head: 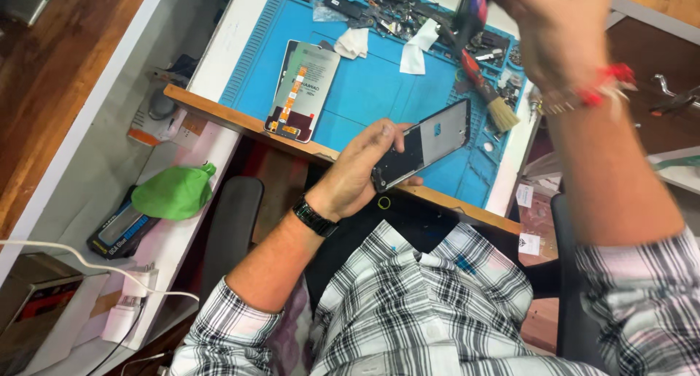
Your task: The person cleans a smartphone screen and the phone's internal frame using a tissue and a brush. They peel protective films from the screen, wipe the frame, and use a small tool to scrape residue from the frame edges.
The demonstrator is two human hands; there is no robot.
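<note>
Bench [219, 117]: white top with a wooden front edge, seen at a slant. Most of its surface is covered by a blue rubbery work mat [372, 84], ribbed along its left border and moulded into small trays along its far edge; those trays hold dark small parts too fine to make out.

Detached display panel [301, 90]: a flat rectangle, grey-backed with an orange flex strip, lying on the mat at the bench's front edge, left of centre.

Phone frame [426, 142]: a thin dark rectangle with a pale inner plate, held tilted above the front edge of the bench, near its right end. The left hand [357, 173], with a black wristband, grasps its lower end, fingers [386, 134] curled over the top rim and thumb beneath.

Right hand [561, 26]: raised over the far right corner of the bench, motion-blurred, wearing a red thread band. Its fingers are clenched on a dark tool [474, 4] with red and blue marks; the tool's kind cannot be told.

Brush [487, 91]: red-and-wood handle, pale bristles, lying on the mat by the right edge.

Two crumpled white wipes [413, 55] lie on the mat's far half.

Green cloth bundle [173, 192]: soft and creased, on the side shelf to the left of the bench.
</note>
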